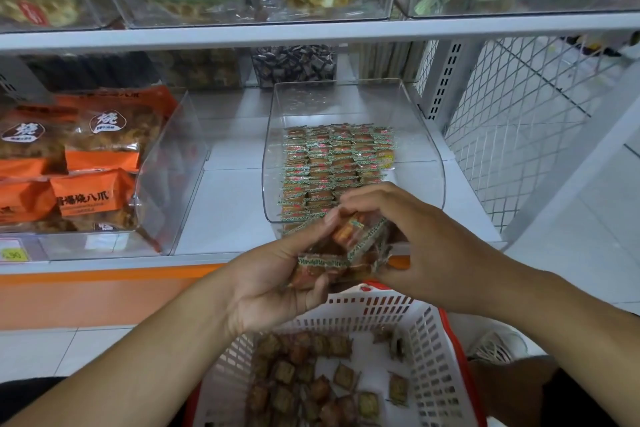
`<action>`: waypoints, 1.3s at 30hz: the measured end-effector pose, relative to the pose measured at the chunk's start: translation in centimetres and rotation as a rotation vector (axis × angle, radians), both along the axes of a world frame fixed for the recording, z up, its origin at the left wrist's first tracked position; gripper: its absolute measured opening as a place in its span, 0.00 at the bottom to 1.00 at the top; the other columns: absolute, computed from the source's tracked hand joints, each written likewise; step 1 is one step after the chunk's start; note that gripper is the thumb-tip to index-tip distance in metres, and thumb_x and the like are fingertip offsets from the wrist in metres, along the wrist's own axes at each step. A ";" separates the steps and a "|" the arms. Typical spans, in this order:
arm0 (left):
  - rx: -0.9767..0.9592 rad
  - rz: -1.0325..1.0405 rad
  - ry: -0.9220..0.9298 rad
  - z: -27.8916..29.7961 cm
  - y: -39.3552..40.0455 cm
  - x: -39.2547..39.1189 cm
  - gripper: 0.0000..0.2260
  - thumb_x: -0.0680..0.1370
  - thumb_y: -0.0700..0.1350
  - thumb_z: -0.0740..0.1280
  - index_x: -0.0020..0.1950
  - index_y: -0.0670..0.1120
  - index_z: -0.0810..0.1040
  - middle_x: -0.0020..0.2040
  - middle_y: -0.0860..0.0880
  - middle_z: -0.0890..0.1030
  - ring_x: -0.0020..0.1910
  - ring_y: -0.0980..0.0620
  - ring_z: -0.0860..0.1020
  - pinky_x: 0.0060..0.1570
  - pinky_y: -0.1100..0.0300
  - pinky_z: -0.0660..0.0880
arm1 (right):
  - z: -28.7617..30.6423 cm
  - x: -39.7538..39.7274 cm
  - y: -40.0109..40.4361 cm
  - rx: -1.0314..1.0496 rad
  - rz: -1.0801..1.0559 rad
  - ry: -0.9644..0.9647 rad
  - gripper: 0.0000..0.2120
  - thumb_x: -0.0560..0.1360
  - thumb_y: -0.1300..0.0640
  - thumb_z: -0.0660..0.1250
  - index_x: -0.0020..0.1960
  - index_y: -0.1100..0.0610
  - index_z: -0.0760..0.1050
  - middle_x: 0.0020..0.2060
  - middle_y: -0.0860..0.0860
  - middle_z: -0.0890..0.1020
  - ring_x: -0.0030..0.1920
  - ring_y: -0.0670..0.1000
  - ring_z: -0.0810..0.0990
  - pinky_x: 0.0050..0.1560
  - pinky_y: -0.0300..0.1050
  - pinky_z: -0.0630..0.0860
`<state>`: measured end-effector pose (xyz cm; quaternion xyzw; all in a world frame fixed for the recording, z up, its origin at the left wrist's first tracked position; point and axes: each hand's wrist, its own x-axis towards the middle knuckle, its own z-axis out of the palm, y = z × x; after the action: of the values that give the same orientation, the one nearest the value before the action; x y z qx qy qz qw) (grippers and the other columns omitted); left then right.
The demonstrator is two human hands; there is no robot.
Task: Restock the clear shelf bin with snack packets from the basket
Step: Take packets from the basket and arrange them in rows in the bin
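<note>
Holding packets (341,250) between both grips

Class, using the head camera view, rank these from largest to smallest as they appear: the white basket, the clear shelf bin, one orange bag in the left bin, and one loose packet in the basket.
1. white basket, nearest the camera, so its lead is unsure
2. clear shelf bin
3. orange bag
4. loose packet
</note>
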<state>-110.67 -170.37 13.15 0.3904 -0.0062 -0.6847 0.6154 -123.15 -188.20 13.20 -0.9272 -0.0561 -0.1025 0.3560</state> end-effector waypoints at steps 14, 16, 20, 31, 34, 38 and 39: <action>0.058 0.031 -0.266 -0.2 0.6 -0.8 0.11 0.61 0.41 0.79 0.43 0.43 0.89 0.41 0.44 0.85 0.33 0.52 0.83 0.22 0.67 0.75 | -0.4 0.6 -0.4 0.436 -0.044 0.154 0.25 0.76 0.61 0.73 0.67 0.42 0.73 0.61 0.45 0.81 0.60 0.49 0.82 0.59 0.58 0.80; 0.070 0.027 -0.298 -0.1 0.6 -0.6 0.12 0.61 0.41 0.79 0.43 0.44 0.89 0.41 0.45 0.85 0.32 0.52 0.83 0.21 0.67 0.74 | 0.0 0.7 -0.8 0.442 -0.063 0.161 0.26 0.75 0.63 0.73 0.67 0.42 0.73 0.59 0.44 0.82 0.56 0.49 0.85 0.54 0.53 0.82; 0.059 0.000 -0.300 0.1 0.9 -0.1 0.13 0.61 0.38 0.82 0.44 0.44 0.89 0.41 0.46 0.85 0.31 0.53 0.82 0.20 0.68 0.72 | 0.7 0.6 -1.0 0.524 -0.119 0.174 0.23 0.71 0.51 0.78 0.64 0.39 0.75 0.57 0.45 0.84 0.46 0.50 0.88 0.39 0.53 0.84; -0.074 0.012 -0.297 0.3 1.1 0.6 0.09 0.68 0.39 0.76 0.47 0.48 0.89 0.40 0.46 0.84 0.32 0.52 0.82 0.24 0.66 0.75 | 0.7 1.1 -0.4 1.043 -0.209 0.366 0.22 0.70 0.50 0.79 0.62 0.54 0.80 0.56 0.57 0.85 0.51 0.58 0.86 0.42 0.46 0.82; -0.095 0.079 -0.285 0.3 0.9 0.6 0.16 0.65 0.39 0.79 0.51 0.50 0.88 0.44 0.44 0.83 0.32 0.51 0.81 0.24 0.65 0.75 | 0.8 1.1 -0.5 1.167 -0.215 0.380 0.27 0.70 0.53 0.78 0.66 0.53 0.75 0.58 0.59 0.84 0.55 0.60 0.85 0.44 0.47 0.83; -0.109 0.123 -0.211 0.4 0.8 0.8 0.18 0.62 0.36 0.82 0.50 0.49 0.87 0.47 0.42 0.83 0.35 0.49 0.84 0.21 0.64 0.75 | 1.0 1.1 -0.6 1.238 -0.108 0.474 0.26 0.72 0.62 0.75 0.69 0.59 0.73 0.61 0.61 0.82 0.60 0.61 0.83 0.55 0.51 0.83; -0.125 0.131 -0.176 0.4 0.8 0.9 0.22 0.60 0.35 0.84 0.51 0.49 0.87 0.47 0.42 0.84 0.35 0.48 0.84 0.21 0.64 0.75 | 1.0 1.1 -0.6 1.228 -0.095 0.485 0.26 0.73 0.65 0.74 0.70 0.60 0.72 0.62 0.62 0.82 0.61 0.62 0.82 0.59 0.54 0.81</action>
<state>-109.76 -169.60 13.53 0.4095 -0.0774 -0.6045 0.6789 -122.10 -188.80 14.20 -0.5540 0.1353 0.0800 0.8175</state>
